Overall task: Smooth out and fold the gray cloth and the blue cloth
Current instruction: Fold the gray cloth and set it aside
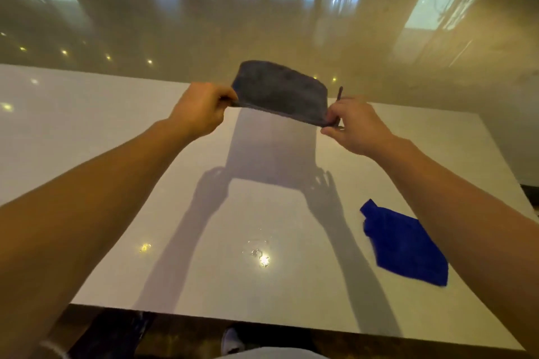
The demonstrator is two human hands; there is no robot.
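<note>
In the head view, both hands hold a dark gray fabric cloth [281, 92] stretched in the air above the glossy white desk [116, 137]. The left hand [201, 109] has its fingers pinched on the cloth's left corner, the right hand [354, 125] on its right corner. A crumpled bright blue cloth [404, 243] lies on the desk, near the right forearm.

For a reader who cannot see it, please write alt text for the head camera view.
Two bare hands hold a gray cloth stretched in the air above a white table, the left hand pinching one end and the right hand the other. A blue cloth lies crumpled on the table, under the right forearm.
</note>
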